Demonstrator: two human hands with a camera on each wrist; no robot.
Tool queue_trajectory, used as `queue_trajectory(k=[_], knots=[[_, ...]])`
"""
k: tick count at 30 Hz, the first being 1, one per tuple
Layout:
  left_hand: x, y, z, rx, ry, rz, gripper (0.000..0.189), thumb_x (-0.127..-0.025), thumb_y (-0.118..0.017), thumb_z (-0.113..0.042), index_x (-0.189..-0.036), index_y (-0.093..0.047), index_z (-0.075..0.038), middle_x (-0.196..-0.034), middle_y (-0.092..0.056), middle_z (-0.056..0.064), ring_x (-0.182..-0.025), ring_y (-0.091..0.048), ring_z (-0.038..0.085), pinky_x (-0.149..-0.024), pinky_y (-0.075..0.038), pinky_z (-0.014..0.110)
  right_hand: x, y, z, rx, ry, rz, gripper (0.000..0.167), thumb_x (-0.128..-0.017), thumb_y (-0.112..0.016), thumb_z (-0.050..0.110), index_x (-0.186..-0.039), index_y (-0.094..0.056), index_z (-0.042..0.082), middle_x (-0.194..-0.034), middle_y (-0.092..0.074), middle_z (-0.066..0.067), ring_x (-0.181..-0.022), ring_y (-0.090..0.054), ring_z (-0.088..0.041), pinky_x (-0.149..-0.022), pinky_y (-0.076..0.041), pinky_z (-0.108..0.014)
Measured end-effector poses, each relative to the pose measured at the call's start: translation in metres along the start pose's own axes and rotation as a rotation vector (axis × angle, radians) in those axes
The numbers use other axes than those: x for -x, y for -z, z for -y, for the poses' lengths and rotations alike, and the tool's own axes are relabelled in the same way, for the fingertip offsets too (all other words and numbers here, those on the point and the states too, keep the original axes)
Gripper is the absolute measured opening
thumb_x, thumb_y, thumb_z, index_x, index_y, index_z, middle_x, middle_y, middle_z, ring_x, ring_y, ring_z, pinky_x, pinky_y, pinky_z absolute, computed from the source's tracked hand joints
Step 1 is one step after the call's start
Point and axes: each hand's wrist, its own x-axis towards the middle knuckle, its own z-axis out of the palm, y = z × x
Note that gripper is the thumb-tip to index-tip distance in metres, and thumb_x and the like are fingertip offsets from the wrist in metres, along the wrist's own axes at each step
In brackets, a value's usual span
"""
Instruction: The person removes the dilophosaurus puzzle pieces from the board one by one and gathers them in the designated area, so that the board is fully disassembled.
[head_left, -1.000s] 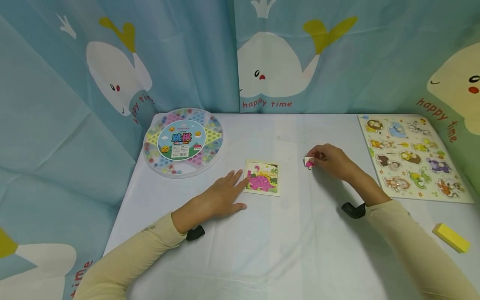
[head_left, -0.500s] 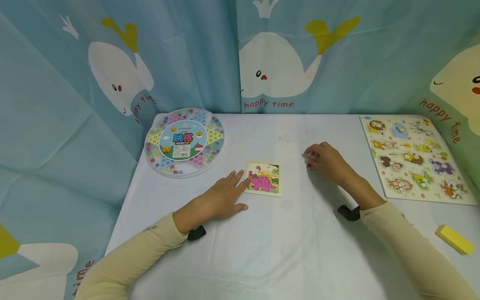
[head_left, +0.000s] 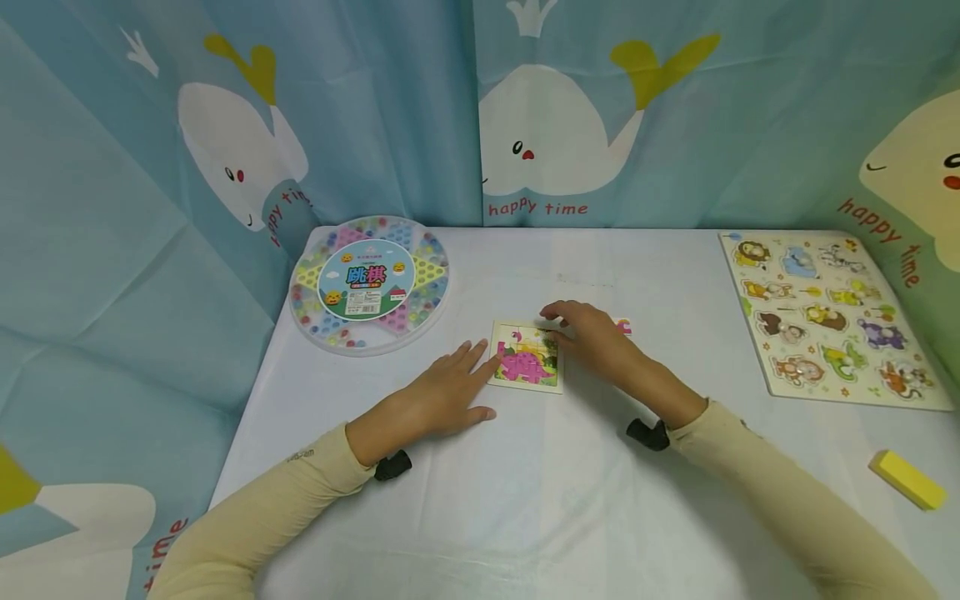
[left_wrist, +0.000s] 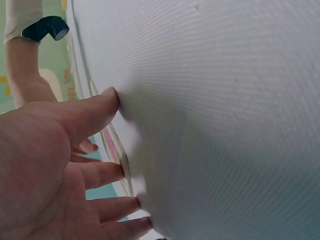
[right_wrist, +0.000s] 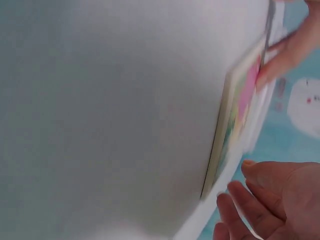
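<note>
A small square jigsaw puzzle (head_left: 527, 368) with a pink dinosaur lies face up on the table. My left hand (head_left: 442, 392) rests beside it with fingers spread, the index fingertip on its left edge. My right hand (head_left: 596, 340) is over the puzzle's upper right corner, thumb and fingers brought together round a small puzzle piece that is mostly hidden by them. In the right wrist view the right hand (right_wrist: 270, 200) is blurred near the puzzle's frame (right_wrist: 220, 120). A loose pink-and-white puzzle piece (head_left: 624, 326) lies on the table, partly hidden behind the right hand.
A round Chinese checkers set (head_left: 367, 283) lies at the back left. At the right is a wooden animal puzzle board (head_left: 832, 321), with a yellow block (head_left: 907, 480) in front of it. A blue curtain (head_left: 420, 108) hangs behind the white table (head_left: 487, 517).
My right hand has lifted a piece from the right and moved left to the puzzle's corner, uncovering a loose piece behind it. The left hand has stayed in place.
</note>
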Motion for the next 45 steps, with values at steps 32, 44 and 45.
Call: queue_trajectory(k=[32,44,45], knots=[[-0.002,-0.001,0.000,-0.022,-0.009,-0.002,0.082,-0.105,-0.064,-0.048,-0.168,-0.028,-0.012,-0.176,-0.014,0.018,-0.162,-0.016,0.040,-0.128,-0.027,0.054,0.001,-0.032,0.029,0.346,0.147,-0.097,0.045,-0.095,-0.077,0.004,-0.137,-0.065,-0.003,-0.127,-0.072,-0.021,-0.121,-0.065,-0.041,-0.099,-0.054,-0.059],[-0.002,-0.001,-0.001,-0.036,0.001,0.002,0.082,-0.104,-0.063,-0.049,-0.169,-0.027,-0.013,-0.177,-0.013,0.017,-0.162,-0.016,0.039,-0.127,-0.028,0.054,-0.004,-0.024,0.030,0.323,0.117,0.029,0.047,-0.096,-0.073,0.002,-0.142,-0.063,0.004,-0.130,-0.061,-0.021,-0.125,-0.054,-0.042,-0.095,-0.049,-0.055],[-0.001,0.000,-0.001,-0.038,0.001,0.000,0.082,-0.104,-0.063,-0.048,-0.168,-0.028,-0.012,-0.176,-0.014,0.017,-0.162,-0.016,0.040,-0.127,-0.028,0.054,-0.005,-0.024,0.030,0.322,0.115,0.030,0.046,-0.096,-0.072,0.001,-0.141,-0.064,0.005,-0.130,-0.060,-0.021,-0.125,-0.053,-0.042,-0.094,-0.048,-0.054]])
